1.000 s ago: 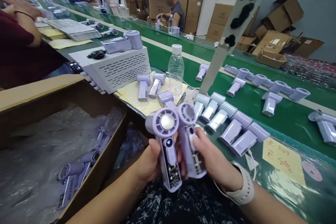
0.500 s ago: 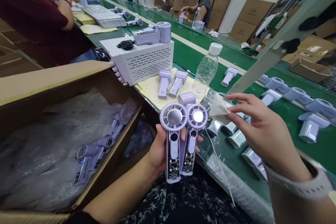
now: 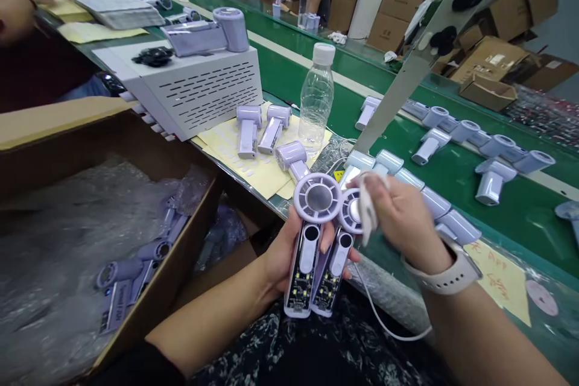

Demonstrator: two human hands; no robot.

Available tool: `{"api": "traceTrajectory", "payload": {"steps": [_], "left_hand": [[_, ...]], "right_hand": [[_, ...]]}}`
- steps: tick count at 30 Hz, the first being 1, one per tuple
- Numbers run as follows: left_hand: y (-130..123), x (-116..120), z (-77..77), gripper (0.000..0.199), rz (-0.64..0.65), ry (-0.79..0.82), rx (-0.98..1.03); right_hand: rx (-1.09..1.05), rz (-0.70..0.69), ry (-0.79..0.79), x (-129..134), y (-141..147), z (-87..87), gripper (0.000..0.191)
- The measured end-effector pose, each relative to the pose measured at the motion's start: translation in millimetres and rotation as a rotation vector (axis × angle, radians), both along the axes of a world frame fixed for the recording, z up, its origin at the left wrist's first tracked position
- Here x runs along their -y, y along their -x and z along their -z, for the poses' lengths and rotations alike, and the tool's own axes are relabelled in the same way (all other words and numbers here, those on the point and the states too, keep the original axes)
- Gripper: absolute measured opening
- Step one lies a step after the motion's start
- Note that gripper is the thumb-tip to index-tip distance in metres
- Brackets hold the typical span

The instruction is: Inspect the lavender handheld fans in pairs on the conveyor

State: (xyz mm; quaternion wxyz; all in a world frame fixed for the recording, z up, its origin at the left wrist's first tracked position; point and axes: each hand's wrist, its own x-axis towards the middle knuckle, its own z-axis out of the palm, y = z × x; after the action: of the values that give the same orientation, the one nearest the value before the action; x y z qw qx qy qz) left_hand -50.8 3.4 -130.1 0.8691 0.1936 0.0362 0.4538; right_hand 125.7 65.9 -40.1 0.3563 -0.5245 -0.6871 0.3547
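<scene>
Two lavender handheld fans stand side by side in my left hand [image 3: 283,247], their round heads up and circuit boards showing in the handles. The left fan [image 3: 309,253] is slightly nearer; the right fan [image 3: 332,265] is partly behind it. My right hand [image 3: 400,214] is closed on a white cloth [image 3: 368,205], which lies against the right fan's head; the fingers are a little blurred. Just beyond the held fans, another fan [image 3: 293,158] rests on yellow paper [image 3: 226,148] near two more. A row of fans lies behind my right hand.
An open carton [image 3: 190,217] with plastic wrap and fans is at the left. Behind stand a white metal box [image 3: 208,90] and a plastic bottle [image 3: 316,96]. A slanted metal post [image 3: 393,96] rises beside the green conveyor [image 3: 280,78]. Other people sit farther off.
My right hand has moved left and closed in with the cloth, from beside the fans onto the right fan's head. The view has turned right; my left hand still holds both fans.
</scene>
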Motion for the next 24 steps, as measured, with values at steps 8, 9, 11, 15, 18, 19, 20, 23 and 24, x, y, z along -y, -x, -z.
{"api": "traceTrajectory", "payload": {"steps": [8, 9, 11, 15, 18, 19, 20, 23, 24], "left_hand": [[-10, 7, 7.8, 0.073, 0.238, 0.018, 0.013], [-10, 9, 10.8, 0.073, 0.255, 0.021, 0.008], [-8, 11, 16.4, 0.073, 0.250, 0.032, 0.008], [-4, 12, 20.8, 0.072, 0.214, 0.052, -0.004], [-1, 8, 19.7, 0.071, 0.148, 0.069, -0.036], [1, 6, 19.2, 0.071, 0.115, 0.065, -0.052], [4, 4, 18.6, 0.070, 0.087, 0.055, -0.071], [18, 1, 12.9, 0.071, 0.031, 0.001, -0.141], [25, 0, 8.8, 0.071, 0.005, -0.022, -0.174]], "right_hand": [[0.047, -0.843, 0.177, -35, 2, -37.8, 0.049], [0.070, -0.884, 0.236, -36, 7, -36.0, 0.052], [0.129, -0.899, 0.305, -35, 17, -30.7, 0.046], [0.228, -0.816, 0.245, -26, 33, -22.2, 0.029], [0.338, -0.681, 0.080, -30, 47, -17.7, 0.044], [0.381, -0.576, 0.010, -35, 51, -16.2, 0.051], [0.411, -0.453, -0.055, -42, 54, -15.0, 0.054], [0.442, -0.116, -0.220, -63, 48, -13.5, 0.056], [0.451, -0.053, -0.268, -68, 38, -13.7, 0.061]]}}
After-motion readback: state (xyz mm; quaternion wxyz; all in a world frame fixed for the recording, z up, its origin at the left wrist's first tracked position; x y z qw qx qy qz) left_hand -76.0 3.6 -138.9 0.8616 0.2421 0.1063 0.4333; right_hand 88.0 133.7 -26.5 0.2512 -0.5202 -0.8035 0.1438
